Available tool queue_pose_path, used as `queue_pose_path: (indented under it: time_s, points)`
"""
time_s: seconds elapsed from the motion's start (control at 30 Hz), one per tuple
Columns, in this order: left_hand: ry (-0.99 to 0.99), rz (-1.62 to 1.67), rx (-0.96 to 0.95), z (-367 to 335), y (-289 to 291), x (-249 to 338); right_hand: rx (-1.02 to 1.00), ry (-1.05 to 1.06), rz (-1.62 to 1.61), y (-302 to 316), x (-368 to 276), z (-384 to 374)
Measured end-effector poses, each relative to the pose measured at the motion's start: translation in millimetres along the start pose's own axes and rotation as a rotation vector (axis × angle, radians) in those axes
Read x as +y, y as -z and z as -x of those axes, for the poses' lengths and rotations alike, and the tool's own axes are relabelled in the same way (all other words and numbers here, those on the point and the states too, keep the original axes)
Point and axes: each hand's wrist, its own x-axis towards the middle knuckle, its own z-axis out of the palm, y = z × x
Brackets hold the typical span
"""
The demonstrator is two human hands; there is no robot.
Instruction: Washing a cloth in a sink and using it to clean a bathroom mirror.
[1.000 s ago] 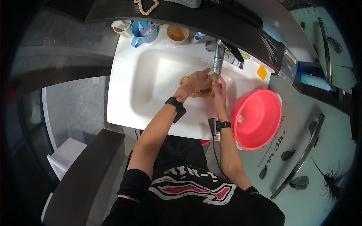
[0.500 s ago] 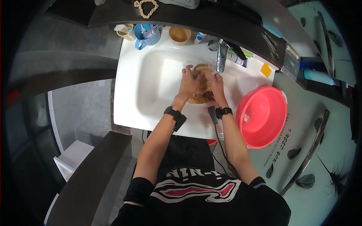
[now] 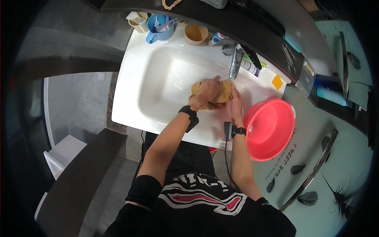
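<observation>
A crumpled tan cloth (image 3: 226, 93) with wet-looking folds lies bunched in the right part of the white sink (image 3: 158, 85), just below the chrome tap (image 3: 235, 65). My left hand (image 3: 208, 91) is on top of the cloth, its fingers curled into the fabric and slightly blurred. At the cloth's right edge, my right hand (image 3: 236, 103) grips the material from the side; its fingers point toward the tap and are partly hidden. Black bands with small devices circle both wrists.
Right of the sink stands a pink basin (image 3: 270, 132). Along the back rim are a blue mug (image 3: 160, 31) with toothbrushes, a cream cup (image 3: 139, 24), a tan cup (image 3: 196, 34) and tubes (image 3: 250, 67). A yellow item (image 3: 277, 82) lies at the right corner.
My left hand has moved down onto the cloth, and the cloth is bunched into a more compact heap. My right hand has shifted slightly toward me, and the whole view has turned a little.
</observation>
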Motion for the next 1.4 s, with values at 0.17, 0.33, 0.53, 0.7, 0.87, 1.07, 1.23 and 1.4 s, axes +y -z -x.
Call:
queue_pose_path:
  time_s: [0.17, 0.33, 0.53, 0.7, 0.87, 1.07, 1.23, 1.4]
  points:
    - [0.099, 0.146, -0.034, -5, 9, 35, 0.096, 0.084, 0.239, 8, 18, 22]
    - [0.152, 0.270, -0.102, -11, 19, 44, 0.041, 0.156, 0.202, -16, 34, 18]
    - [0.091, 0.165, 0.182, 4, 31, 7, 0.176, 0.199, 0.310, -34, 30, -7]
    - [-0.086, 0.315, -0.024, 23, 36, -13, 0.071, -0.039, -0.051, -31, 26, -10]
    - [-0.034, 0.478, -0.026, 10, 19, -24, 0.016, -0.124, -0.174, -21, 24, -8]
    - [-0.237, 0.289, 0.048, -16, 11, -1, 0.284, -0.008, 0.101, -17, 19, 11]
    - [0.063, 0.232, -0.201, -27, 21, 28, 0.073, 0.159, 0.063, -10, 16, 12]
    - [0.032, 0.281, 0.048, -20, 8, -28, 0.124, 0.098, 0.159, -6, 26, -27]
